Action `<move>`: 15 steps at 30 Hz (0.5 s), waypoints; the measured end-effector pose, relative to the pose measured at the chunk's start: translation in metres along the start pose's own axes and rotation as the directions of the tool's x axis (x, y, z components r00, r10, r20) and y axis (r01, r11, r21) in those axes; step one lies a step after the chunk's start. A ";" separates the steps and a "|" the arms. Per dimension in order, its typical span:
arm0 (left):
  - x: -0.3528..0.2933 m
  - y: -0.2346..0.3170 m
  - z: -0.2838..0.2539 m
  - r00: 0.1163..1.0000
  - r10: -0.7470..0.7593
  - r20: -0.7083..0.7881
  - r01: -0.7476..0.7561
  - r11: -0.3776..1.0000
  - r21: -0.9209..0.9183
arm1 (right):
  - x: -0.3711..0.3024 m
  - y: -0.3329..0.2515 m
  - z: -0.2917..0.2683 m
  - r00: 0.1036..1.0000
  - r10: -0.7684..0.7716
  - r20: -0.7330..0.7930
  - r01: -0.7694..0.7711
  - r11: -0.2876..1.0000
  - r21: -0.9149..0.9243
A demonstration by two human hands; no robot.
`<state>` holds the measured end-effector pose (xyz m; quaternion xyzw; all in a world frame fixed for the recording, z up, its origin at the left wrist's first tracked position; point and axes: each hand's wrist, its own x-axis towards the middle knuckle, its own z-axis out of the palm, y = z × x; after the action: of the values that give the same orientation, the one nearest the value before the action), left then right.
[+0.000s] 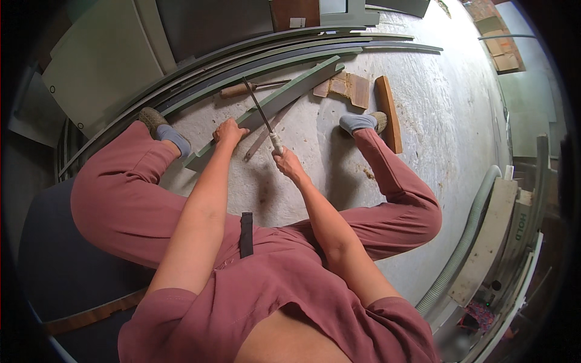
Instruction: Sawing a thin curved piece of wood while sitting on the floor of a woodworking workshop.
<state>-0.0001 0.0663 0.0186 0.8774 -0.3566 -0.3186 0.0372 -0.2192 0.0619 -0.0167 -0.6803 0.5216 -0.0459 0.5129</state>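
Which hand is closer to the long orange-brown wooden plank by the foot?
Right. The right hand, gripping a white-handled dark rod, is left of the plank; the left hand, on the long grey-green strip, is farther left.

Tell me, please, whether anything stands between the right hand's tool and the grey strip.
Nothing visible does: the right hand holds the tool, its blade crossing over the grey strip. The left hand is on the strip, left of the blade. Whether blade and strip touch is unclear.
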 end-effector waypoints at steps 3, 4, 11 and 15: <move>0.002 0.003 0.001 1.000 0.007 0.006 -0.008 1.000 0.005 | 0.005 0.007 0.001 1.000 -0.024 -0.009 0.024 1.000 -0.002; 0.002 0.002 0.003 1.000 0.010 0.008 -0.010 1.000 0.010 | 0.005 0.009 0.002 1.000 -0.021 -0.008 0.021 1.000 -0.001; 0.009 -0.005 0.008 0.998 0.041 -0.049 -0.040 0.999 0.017 | 0.008 0.008 0.002 1.000 -0.002 -0.019 0.002 0.999 -0.032; 0.005 -0.001 0.006 0.998 0.050 -0.037 -0.050 0.999 0.005 | 0.007 0.012 0.002 1.000 -0.004 -0.011 0.004 1.000 0.001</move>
<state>0.0000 0.0650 0.0104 0.8741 -0.3782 -0.3008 0.0501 -0.2231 0.0586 -0.0298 -0.6806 0.5232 -0.0510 0.5103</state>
